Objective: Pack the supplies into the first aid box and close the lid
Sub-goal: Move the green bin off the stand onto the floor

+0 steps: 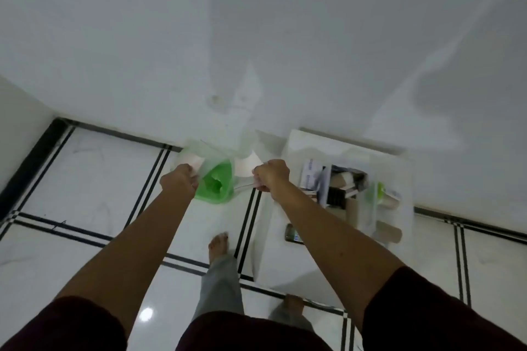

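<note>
A: What are the hands doing?
B: Left hand point(180, 179) and right hand point(269, 178) are each clenched on an opposite edge of a translucent box point(216, 179) with a green base, holding it over the tiled floor point(94, 174).
A: And the supplies?
B: At three o'clock of the right hand, on a white table point(299, 236): cardboard rolls point(389, 232), packets, a phone point(293, 234) at the near edge.

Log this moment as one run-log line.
left hand: gripping box edge | right hand: gripping opposite edge | first aid box: held above floor | supplies: on table
</note>
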### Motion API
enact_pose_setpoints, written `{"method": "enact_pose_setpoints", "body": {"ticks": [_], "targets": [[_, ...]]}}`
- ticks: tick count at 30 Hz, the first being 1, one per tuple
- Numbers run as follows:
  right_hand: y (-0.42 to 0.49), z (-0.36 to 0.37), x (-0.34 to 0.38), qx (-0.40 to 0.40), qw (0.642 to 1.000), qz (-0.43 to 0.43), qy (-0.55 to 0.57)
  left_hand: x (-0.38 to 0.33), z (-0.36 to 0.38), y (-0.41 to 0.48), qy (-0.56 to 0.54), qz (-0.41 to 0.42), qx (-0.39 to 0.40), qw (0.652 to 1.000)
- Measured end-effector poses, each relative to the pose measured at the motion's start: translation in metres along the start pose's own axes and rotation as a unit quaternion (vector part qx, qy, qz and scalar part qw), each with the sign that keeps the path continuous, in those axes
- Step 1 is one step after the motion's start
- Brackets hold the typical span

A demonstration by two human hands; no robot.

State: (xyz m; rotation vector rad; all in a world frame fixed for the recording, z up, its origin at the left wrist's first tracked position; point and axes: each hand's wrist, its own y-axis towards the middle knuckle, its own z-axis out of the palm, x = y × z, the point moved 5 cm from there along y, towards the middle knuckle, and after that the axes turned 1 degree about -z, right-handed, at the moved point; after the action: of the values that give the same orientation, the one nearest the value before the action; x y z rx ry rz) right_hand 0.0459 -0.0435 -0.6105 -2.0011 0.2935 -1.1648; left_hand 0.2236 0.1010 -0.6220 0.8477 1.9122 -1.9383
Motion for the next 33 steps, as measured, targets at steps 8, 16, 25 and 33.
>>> {"method": "enact_pose_setpoints", "body": {"ticks": [8,16,25,33], "targets": [[0.119,0.144,-0.007,-0.022,0.997,0.029,-0.065,-0.024,-0.021,0.190,0.062,-0.061,-0.032,0.996],[0.245,0.242,-0.079,-0.055,0.988,0.116,-0.082,0.008,-0.003,0.343,0.137,-0.063,-0.054,0.987],[0.291,0.294,-0.129,-0.009,0.978,0.156,-0.137,0.067,-0.015,0.426,0.322,-0.075,-0.054,0.942],[0.239,0.261,-0.090,-0.036,0.967,-0.055,-0.247,0.040,0.021,0.334,0.521,0.207,0.076,0.825]]}}
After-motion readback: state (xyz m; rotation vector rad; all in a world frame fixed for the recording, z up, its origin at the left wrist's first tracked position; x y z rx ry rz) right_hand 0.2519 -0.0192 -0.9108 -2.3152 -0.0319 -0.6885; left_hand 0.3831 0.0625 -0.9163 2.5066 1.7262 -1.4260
